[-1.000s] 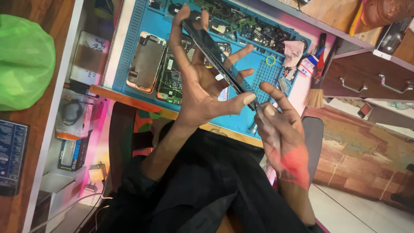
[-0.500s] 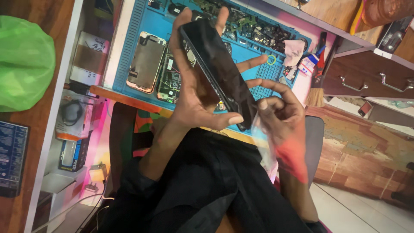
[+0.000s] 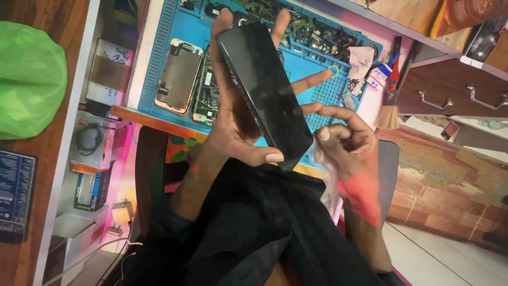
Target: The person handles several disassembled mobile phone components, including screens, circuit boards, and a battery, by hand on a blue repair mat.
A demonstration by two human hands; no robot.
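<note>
The left hand [image 3: 238, 124] holds a black phone [image 3: 264, 92] up over the lap, its fingers spread behind the back and the thumb hooked across the lower edge. The right hand [image 3: 346, 143] sits just beside the phone's lower corner, fingers curled together; whether they pinch anything cannot be told.

The grip looks light, resting more on spread fingertips than on a closed palm, so the phone could slide off the thumb and drop to the lap or the floor [image 3: 439, 259] if the right hand pushes at that corner. A slip forward could also knock the loose parts below.

Beneath lies a blue work mat [image 3: 159, 63] on a white bench, carrying an opened phone frame [image 3: 178, 77], a circuit board [image 3: 207, 95] and small parts. A green bag [image 3: 29, 79] sits to the left, a brush [image 3: 390, 108] and a wooden drawer unit [image 3: 450, 90] to the right.
</note>
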